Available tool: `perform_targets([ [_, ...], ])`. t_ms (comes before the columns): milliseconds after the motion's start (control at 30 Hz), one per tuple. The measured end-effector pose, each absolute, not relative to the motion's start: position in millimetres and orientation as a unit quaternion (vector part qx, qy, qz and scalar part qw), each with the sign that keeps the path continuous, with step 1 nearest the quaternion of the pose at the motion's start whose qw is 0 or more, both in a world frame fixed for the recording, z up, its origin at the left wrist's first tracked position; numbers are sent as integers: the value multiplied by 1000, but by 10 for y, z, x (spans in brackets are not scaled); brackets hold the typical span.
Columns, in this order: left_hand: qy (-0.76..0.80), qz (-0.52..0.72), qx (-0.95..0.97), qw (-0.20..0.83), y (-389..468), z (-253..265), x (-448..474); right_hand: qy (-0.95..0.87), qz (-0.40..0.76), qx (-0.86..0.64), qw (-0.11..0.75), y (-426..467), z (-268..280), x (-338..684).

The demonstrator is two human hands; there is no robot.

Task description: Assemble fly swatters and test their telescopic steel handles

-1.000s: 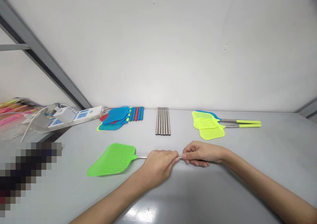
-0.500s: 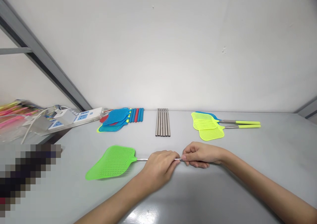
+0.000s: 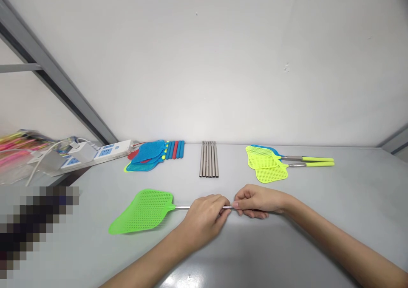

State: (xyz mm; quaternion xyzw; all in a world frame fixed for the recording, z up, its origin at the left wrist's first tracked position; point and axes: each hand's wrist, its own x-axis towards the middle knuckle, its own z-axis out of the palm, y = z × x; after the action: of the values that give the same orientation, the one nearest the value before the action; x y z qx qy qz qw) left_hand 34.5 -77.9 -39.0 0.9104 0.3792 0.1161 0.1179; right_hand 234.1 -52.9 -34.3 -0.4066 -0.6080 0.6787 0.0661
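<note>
A green fly swatter [image 3: 143,211] lies across the front of the table, its perforated head to the left and its thin metal rod [image 3: 182,207] running right into my hands. My left hand [image 3: 208,216] is wrapped over the rod from above. Just right of it, my right hand [image 3: 255,201] pinches the rod's end between thumb and fingers. A short bit of metal shows between the two hands. Whatever lies inside the right hand's fingers is hidden.
Several metal tubes [image 3: 209,159] lie side by side near the wall. Left of them are blue swatter heads [image 3: 151,151] and blue and red grips [image 3: 175,149]. Yellow-handled swatters [image 3: 270,174] lie right. A power strip [image 3: 108,152] with cables occupies the left edge.
Both hands keep their hold on the rod, with only a slight shift of the left hand's fingers. The whole view has moved a little.
</note>
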Motion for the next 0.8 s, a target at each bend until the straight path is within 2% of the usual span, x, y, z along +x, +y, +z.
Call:
perform_targets([
  [533,388,85,903,162,-754,-311,310,-608,686,-392,79,-545,-304,2328],
  [800,369,78,917,129,-721,-299,301,-609,688,-385,83,-532,-331,2342],
])
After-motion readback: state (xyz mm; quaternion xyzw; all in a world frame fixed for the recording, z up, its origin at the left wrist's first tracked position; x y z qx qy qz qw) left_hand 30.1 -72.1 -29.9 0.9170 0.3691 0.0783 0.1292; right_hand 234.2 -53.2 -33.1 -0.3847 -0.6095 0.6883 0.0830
